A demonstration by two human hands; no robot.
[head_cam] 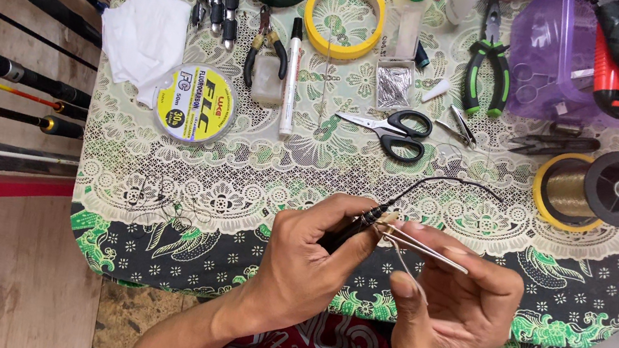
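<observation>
Left hand [313,253] grips a black rod tip [355,223]; right hand [454,305] pinches thin tweezers [426,248] against it. Scissors [395,132] lie beyond both hands.

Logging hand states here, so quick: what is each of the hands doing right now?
Left hand: closed on a thin black tool with a black wire at its tip.
Right hand: fingers pinching pale thin sticks.

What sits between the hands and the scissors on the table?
Nothing visible. The left hand grips a black tool and the right hand pinches thin strands. Only bare tablecloth and the tool's thin black wire lie before the scissors.
</observation>
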